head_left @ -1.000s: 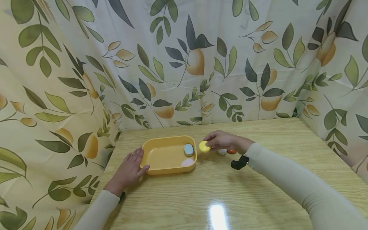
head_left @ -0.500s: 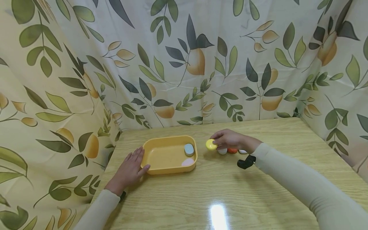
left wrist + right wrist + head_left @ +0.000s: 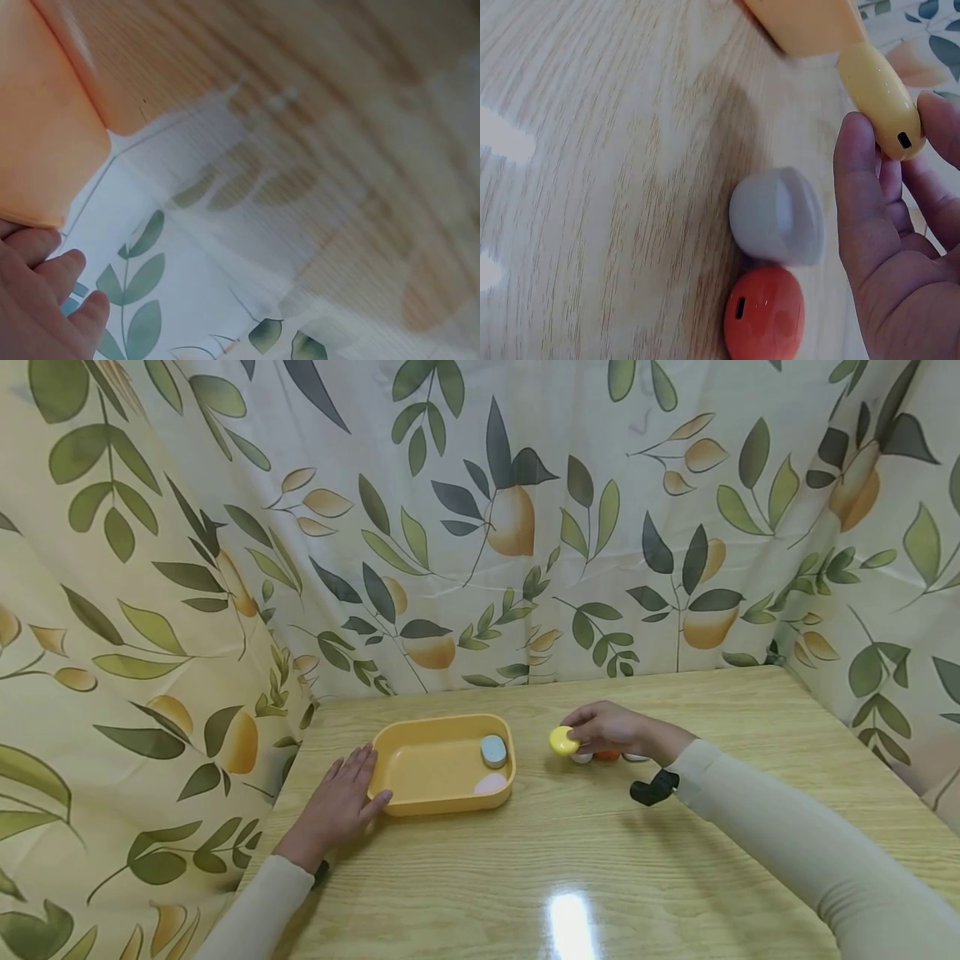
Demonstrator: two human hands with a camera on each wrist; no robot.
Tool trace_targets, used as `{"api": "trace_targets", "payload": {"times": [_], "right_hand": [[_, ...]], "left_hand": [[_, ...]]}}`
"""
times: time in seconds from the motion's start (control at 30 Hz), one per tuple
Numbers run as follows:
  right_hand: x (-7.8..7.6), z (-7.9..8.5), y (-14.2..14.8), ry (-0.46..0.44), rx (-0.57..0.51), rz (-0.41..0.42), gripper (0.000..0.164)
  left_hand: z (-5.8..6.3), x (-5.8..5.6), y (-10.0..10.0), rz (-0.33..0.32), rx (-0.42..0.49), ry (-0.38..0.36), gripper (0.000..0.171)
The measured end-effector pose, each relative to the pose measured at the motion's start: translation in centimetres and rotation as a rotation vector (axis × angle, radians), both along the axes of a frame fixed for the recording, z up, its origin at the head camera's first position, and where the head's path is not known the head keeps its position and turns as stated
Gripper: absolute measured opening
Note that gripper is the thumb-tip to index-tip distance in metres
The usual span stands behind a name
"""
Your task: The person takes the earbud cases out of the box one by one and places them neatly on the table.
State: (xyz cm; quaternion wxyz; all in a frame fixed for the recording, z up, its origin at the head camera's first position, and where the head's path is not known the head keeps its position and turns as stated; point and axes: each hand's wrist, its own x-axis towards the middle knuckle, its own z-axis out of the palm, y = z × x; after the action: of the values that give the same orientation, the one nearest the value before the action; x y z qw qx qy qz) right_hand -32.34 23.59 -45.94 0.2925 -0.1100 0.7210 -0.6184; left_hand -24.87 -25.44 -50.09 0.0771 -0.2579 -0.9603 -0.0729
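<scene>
My right hand [image 3: 617, 731] pinches a glossy yellow rounded case [image 3: 564, 741] above the table, to the right of the tray. In the right wrist view this yellow case [image 3: 877, 97] shows a small black port-like slot, between thumb and fingers. Flat against the left end of the yellow-orange tray [image 3: 427, 772] lies my left hand [image 3: 333, 802], its fingers fairly straight. Inside the tray, at its right end, are a light-blue rounded block [image 3: 492, 751] and a pale pink oval piece [image 3: 491, 783]. In the left wrist view, fingertips [image 3: 64, 262] touch the tray's edge.
Below the right hand sit a whitish hollow-looking piece [image 3: 772, 217] and a red rounded case [image 3: 765, 315] with a similar slot. Another white item [image 3: 636, 757] is partly hidden by the hand. Leaf-patterned curtains [image 3: 480, 527] stand behind and left of the wooden table [image 3: 450, 885].
My right hand has moved rightward, away from the tray, carrying the yellow case toward the whitish and red pieces. The left hand has stayed on the tray.
</scene>
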Motion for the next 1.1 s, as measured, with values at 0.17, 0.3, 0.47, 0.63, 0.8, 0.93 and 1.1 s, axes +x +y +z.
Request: {"api": "trace_targets", "payload": {"times": [0.17, 0.3, 0.47, 0.63, 0.8, 0.93, 1.1], "right_hand": [[0.0, -0.3, 0.9, 0.011, 0.008, -0.009, 0.04], [0.0, -0.3, 1.5, -0.001, 0.006, -0.031, 0.04], [0.2, -0.2, 2.3, 0.004, 0.011, -0.046, 0.042], [0.4, -0.2, 3.3, 0.014, 0.053, -0.066, 0.04], [0.7, -0.4, 3.9, -0.007, 0.02, -0.069, 0.041], [1.2, -0.8, 3.9, -0.033, -0.013, -0.062, 0.043], [1.8, -1.1, 3.8, -0.03, -0.001, -0.066, 0.045]], "left_hand": [[-0.1, -0.1, 0.0, -0.006, 0.004, 0.002, 0.079], [0.0, 0.0, 0.0, -0.005, 0.005, -0.005, 0.08], [0.0, -0.1, 0.0, -0.004, 0.006, -0.002, 0.08], [0.0, 0.0, 0.0, -0.003, 0.009, -0.003, 0.08], [-0.1, 0.0, 0.0, -0.002, 0.004, 0.005, 0.08], [-0.1, 0.0, 0.0, 0.001, 0.003, 0.004, 0.08], [-0.1, 0.0, 0.0, 0.001, 0.008, 0.004, 0.08]]}}
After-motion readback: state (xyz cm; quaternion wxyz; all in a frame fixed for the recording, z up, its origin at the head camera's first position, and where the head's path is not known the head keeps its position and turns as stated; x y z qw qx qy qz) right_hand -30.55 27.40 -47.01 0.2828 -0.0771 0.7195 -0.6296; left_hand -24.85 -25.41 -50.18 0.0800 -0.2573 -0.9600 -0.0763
